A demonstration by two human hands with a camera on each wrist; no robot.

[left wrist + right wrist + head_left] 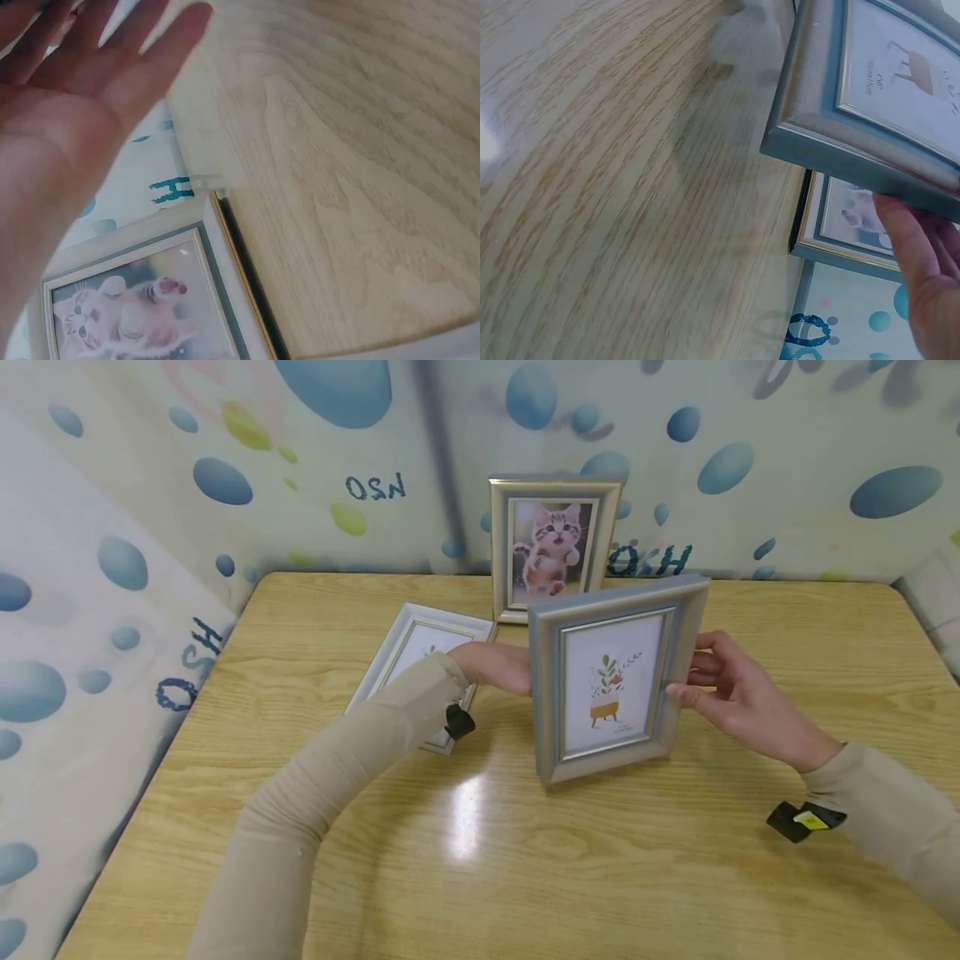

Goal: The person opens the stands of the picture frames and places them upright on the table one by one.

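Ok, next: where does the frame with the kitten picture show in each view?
Head: kitten frame, upper middle, standing behind the plant frame.
Left wrist: kitten frame, lower left, sideways, cut by the bottom edge.
Right wrist: kitten frame, right side, partly hidden by plant frame and right hand.
Shared landmark: the spotted wall.

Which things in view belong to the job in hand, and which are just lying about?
In the job:
plant-picture frame, held by the right fingers

Apparently just lying about (though, being picture frames too, they might belong):
kitten-picture frame, standing behind it
pale frame, flat on the table
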